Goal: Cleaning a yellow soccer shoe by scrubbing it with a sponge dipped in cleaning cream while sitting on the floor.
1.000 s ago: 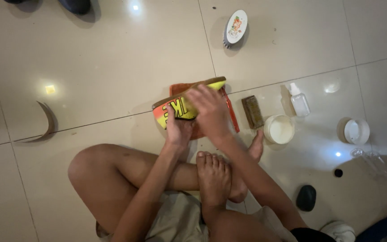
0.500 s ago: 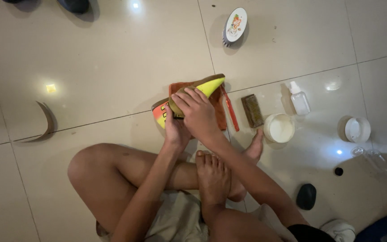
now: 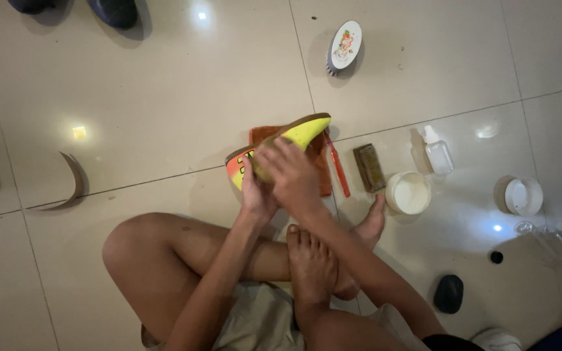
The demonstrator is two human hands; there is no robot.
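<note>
left hand (image 3: 257, 195) grips shoe (image 3: 294, 140) underneath, fingers curled | right hand (image 3: 292, 174) lies on shoe, fingers spread | cloth (image 3: 323, 170) beneath, on floor (image 3: 164, 97)

- Oval brush (image 3: 345, 45) lay on the tile floor (image 3: 164, 97), top centre.
- Wooden brush (image 3: 369, 168) sat beside the open cream tub (image 3: 408, 193).
- Small spray bottle (image 3: 437, 153) just above the tub.
- White lid (image 3: 523, 196) further right.
- Curved insole (image 3: 71, 182) far left.
- Dark shoes (image 3: 115, 10) at top edge.

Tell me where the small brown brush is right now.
In the head view, the small brown brush lies on the floor tiles right of centre, between the red toothbrush and the round white tub, just right of the shoe.
</note>
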